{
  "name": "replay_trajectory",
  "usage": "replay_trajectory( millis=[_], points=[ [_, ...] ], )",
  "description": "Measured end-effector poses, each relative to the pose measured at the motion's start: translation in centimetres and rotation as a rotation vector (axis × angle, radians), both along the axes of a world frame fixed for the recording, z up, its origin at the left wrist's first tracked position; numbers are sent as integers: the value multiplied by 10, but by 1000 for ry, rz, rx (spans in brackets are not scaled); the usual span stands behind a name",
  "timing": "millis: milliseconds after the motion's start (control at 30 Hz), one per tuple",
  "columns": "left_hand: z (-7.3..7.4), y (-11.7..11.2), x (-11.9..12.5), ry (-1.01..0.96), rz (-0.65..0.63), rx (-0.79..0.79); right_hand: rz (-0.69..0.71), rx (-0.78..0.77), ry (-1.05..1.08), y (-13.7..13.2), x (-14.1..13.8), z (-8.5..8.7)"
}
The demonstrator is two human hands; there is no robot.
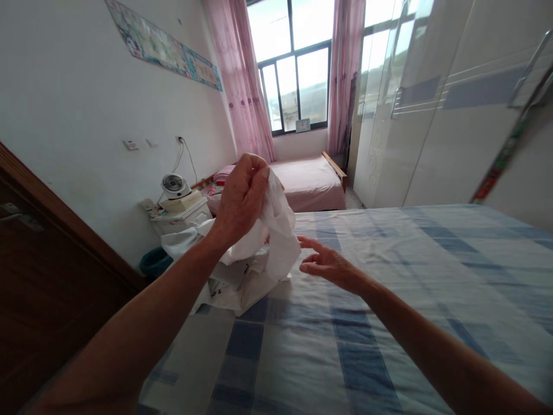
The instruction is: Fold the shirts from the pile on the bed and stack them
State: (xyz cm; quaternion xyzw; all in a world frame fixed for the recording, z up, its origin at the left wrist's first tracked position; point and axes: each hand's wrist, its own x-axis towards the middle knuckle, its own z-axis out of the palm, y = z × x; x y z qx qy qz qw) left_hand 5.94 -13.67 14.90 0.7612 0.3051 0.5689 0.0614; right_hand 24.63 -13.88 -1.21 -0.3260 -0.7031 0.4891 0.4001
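Raised above the bed, my left hand [244, 193] pinches the upper edge of a crumpled white cloth [280, 242], which looks like a garment. The cloth hangs from the fingers, and its lower part lies bunched on the bed sheet. Dark printed marks show on a fold near the bottom. My right hand [326, 265] is just right of the hanging part, fingers apart and holding nothing; whether its fingertips touch the cloth I cannot tell. Part of the bundle is hidden behind my left hand and forearm.
A blue-and-white checked sheet [302, 346] covers the bed under my hands. Left of it stand a teal bin [155, 262] and a white bedside cabinet [188, 214] with a small fan [175, 184]. Beyond is a pink bed [313, 184]; wardrobes [415, 127] line the right.
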Motion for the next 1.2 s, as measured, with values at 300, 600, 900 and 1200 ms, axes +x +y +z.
replay_trajectory(
  millis=[300, 600, 900, 1200],
  points=[
    [-33, 8, -30, -154, -58, -254, -899, 442, 260, 44, 48, 86],
    [-149, 42, -22, 609, 58, -362, -845, 254, -455, 35, 146, 17],
    [-196, 51, -15, 850, 183, -419, -446, 335, -668, -3, 139, -34],
    [-226, 49, -11, 741, 255, -307, -596, 330, -693, 9, 127, -73]
  ],
)
